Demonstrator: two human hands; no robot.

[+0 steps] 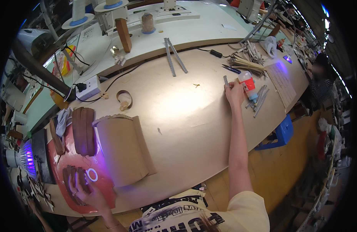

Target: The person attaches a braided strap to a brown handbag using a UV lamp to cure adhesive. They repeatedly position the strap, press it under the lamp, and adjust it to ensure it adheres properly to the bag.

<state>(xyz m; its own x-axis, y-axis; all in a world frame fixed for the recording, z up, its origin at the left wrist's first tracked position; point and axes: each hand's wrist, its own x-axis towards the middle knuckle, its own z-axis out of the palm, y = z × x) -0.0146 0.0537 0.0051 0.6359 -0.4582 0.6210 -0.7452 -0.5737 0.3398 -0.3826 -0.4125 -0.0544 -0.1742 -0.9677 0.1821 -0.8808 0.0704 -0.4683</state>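
At the lower left, my left hand (87, 192) rests with fingers apart on a small group of brown strips (70, 178), which lie on a red sheet (103, 189). A larger bundle of brown strips (84, 131) lies farther up that sheet. My right hand (235, 94) reaches to the right part of the table, its fingers closed on a narrow grey strip (226, 80) whose end sticks up past them. Just right of this hand is a clear bottle with a red label and blue cap (248, 86). Beside the cap lie several grey strips (260, 102).
A curved brown board (122, 150) lies right of the red sheet. Two long grey strips (175, 57) lie at the back. Bundled tan strips (246, 63) and a dark pen (231, 69) sit near the bottle. A purple-lit lamp (27, 157) stands at the left edge; a blue stool (280, 133) is below right.
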